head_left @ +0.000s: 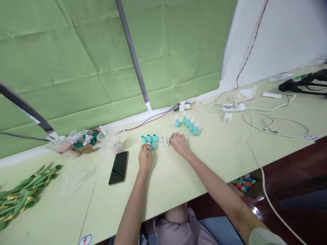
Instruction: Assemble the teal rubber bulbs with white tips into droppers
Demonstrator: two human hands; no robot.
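My left hand (pixel 145 160) has its fingers closed against the side of a small turquoise pot (pixel 153 145) with an open neck. Three similar pots (pixel 149 138) stand just behind it. To their right lies a cluster of small white bulb-shaped pieces (pixel 165 141). My right hand (pixel 179 143) is at that cluster's right edge, fingers curled down and pinched together; what sits between the fingertips is too small to make out. Farther back, several turquoise pots with white pointed tops (pixel 191 126) stand upright in a slanting row, and one more topped pot (pixel 177 122) stands left of them.
A black phone (pixel 119 168) lies left of my left hand. Beyond it are a plastic bag with a cup (pixel 116 144), a cardboard box (pixel 89 146) and green artificial stems (pixel 28 195). A power strip (pixel 233 107), a charger (pixel 228 117) and white cables (pixel 286 132) spread rightward.
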